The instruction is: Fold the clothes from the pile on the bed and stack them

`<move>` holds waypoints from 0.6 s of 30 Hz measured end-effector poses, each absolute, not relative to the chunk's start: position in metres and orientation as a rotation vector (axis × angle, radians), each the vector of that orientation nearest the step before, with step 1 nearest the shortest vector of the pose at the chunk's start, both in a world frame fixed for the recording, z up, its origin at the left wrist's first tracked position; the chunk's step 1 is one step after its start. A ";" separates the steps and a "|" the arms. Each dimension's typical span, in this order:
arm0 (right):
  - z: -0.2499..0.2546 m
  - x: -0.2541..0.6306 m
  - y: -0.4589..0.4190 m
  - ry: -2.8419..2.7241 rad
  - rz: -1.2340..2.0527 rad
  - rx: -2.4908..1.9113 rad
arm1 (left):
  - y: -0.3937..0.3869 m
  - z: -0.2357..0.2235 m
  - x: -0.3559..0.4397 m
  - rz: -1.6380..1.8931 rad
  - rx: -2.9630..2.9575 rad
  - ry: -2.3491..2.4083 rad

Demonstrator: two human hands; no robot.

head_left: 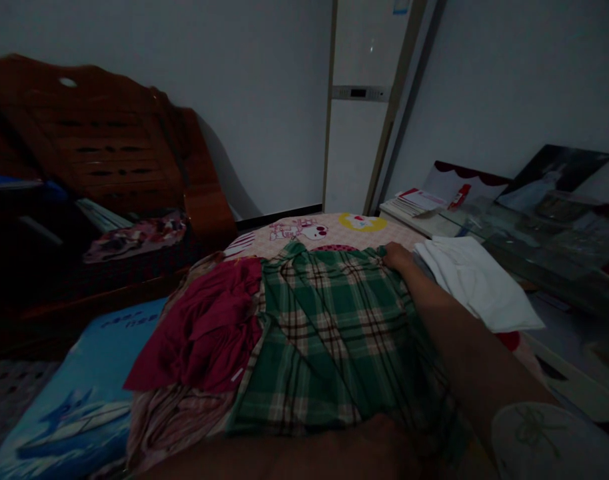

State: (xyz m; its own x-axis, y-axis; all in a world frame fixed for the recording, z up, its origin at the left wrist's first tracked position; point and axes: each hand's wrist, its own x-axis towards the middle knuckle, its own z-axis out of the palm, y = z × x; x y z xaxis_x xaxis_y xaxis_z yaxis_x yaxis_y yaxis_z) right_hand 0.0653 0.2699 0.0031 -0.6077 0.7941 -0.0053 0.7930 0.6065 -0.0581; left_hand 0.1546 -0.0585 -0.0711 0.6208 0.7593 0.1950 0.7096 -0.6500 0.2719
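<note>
A green plaid garment [329, 327] lies spread over the bed-like surface in front of me, with creases running down its middle. My right hand [395, 256] reaches to its far right corner, fingers closed on the cloth. Low in the view, my left hand [382, 437] is at the near edge of the garment; it looks curled closed on the fabric, though deep shadow hides most of its fingers. Just left of the plaid cloth is a crumpled magenta garment [204, 327], on top of a pinkish striped cloth [179, 417].
Folded white clothing [477, 277] lies to the right, beside a glass-topped cabinet [524, 233] with papers and a photo. A patterned pink cover [284, 233] extends underneath. A blue printed cloth [99, 373] and a wooden bench [109, 153] are left; a tall white appliance [359, 147] stands behind.
</note>
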 end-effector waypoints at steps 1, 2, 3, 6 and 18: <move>0.004 0.063 0.273 -2.787 0.074 -1.375 | -0.057 -0.074 0.154 0.453 2.664 1.171; 0.005 0.060 0.276 -2.766 0.050 -1.370 | -0.056 -0.077 0.155 0.458 2.645 1.150; 0.006 0.059 0.280 -2.733 0.017 -1.369 | -0.055 -0.081 0.156 0.453 2.616 1.161; 0.007 0.061 0.292 -2.590 -0.109 -1.378 | -0.054 -0.098 0.161 0.432 2.530 1.176; 0.003 0.084 0.281 -2.668 -0.137 -1.480 | -0.062 -0.083 0.157 0.470 2.608 1.193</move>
